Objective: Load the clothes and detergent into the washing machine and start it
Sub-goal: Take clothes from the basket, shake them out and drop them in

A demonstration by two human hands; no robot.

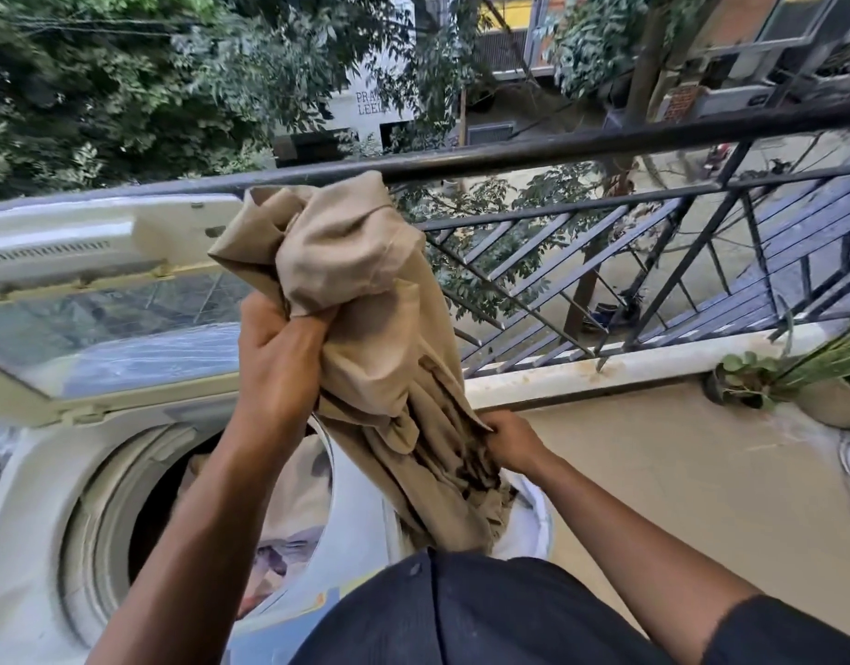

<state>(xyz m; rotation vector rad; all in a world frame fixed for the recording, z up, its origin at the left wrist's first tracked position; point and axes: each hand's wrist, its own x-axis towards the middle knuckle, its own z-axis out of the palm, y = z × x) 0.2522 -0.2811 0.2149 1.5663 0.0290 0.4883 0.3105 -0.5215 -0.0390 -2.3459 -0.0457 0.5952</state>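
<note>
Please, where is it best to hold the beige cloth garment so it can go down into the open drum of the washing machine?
Probably keep the bunched top of the beige cloth garment, gripped from the left by the left hand. The right hand pinches the hanging folds from the right, to steer them into the white top-loading washing machine's drum.

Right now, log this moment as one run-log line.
left hand: grips cloth top | right hand: pinches cloth lower | washer: lid up, clothes inside | cloth: not yet in drum
</note>
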